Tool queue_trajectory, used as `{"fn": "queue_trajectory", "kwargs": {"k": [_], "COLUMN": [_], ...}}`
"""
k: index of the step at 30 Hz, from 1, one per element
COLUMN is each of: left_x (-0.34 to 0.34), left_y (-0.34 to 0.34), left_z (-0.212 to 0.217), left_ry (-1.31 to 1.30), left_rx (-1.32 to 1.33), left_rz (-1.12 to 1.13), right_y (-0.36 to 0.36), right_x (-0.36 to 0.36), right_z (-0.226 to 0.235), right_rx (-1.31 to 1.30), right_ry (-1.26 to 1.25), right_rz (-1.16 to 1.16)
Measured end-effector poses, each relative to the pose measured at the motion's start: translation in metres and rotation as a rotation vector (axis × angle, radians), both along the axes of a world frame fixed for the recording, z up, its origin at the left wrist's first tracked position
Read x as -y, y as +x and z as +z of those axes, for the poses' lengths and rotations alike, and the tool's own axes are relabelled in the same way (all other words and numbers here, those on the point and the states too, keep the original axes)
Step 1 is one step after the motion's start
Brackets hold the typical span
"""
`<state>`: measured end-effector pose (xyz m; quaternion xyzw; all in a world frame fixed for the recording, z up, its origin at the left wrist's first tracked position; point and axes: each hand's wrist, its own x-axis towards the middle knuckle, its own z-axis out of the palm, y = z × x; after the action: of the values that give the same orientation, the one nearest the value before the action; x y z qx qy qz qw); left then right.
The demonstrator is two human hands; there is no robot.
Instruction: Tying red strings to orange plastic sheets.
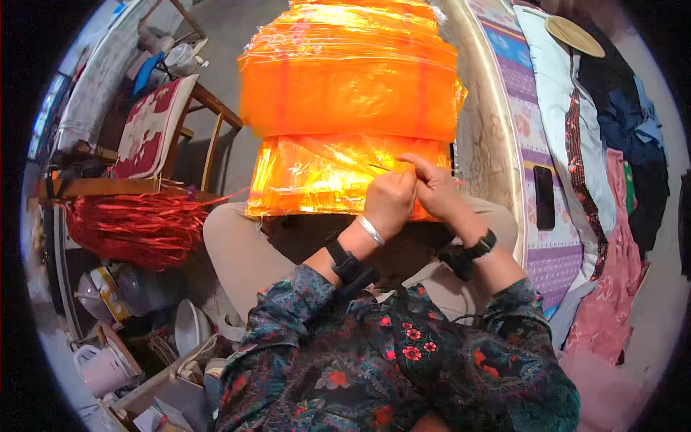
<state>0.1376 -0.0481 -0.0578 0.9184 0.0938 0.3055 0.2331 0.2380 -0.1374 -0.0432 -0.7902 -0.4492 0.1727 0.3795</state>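
Observation:
A tall stack of shiny orange plastic sheets or bags [349,97] lies in front of me, its near edge reaching over my lap. My left hand [389,204] is closed in a fist at this near edge. Pressed against it is my right hand [440,191], also closed, its index finger reaching left over the left hand. A thin dark pointed piece [378,167] sticks out above the left fist; which hand holds it I cannot tell. A short red strip end [459,182] shows beside the right hand. What lies inside the fingers is hidden.
Red plastic strips [137,230] hang at left below a chair with a patterned cushion [155,129]. On the right, a patterned bed cover [525,129] carries a black phone [545,198], clothes [622,108] and a tan hat [574,36]. A pink mug [104,369] stands lower left.

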Motion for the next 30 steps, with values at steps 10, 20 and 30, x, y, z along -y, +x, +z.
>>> {"fn": "queue_trajectory", "kwargs": {"k": [10,20,30], "left_x": [-0.028,-0.017,-0.071], "left_y": [-0.036,-0.043,-0.083], "left_z": [-0.017,-0.005,-0.012], "left_ry": [0.083,-0.030,0.030], "left_rx": [-0.039,0.019,0.003], "left_rz": [0.180,0.160,0.377], "right_y": [0.011,-0.009,-0.002], "right_x": [0.009,-0.024,-0.046], "right_z": [0.000,-0.005,0.012], "right_rx": [-0.612,0.043,-0.294], "right_ry": [0.248,-0.028,-0.076], "right_rz": [-0.019,0.269,0.270]}}
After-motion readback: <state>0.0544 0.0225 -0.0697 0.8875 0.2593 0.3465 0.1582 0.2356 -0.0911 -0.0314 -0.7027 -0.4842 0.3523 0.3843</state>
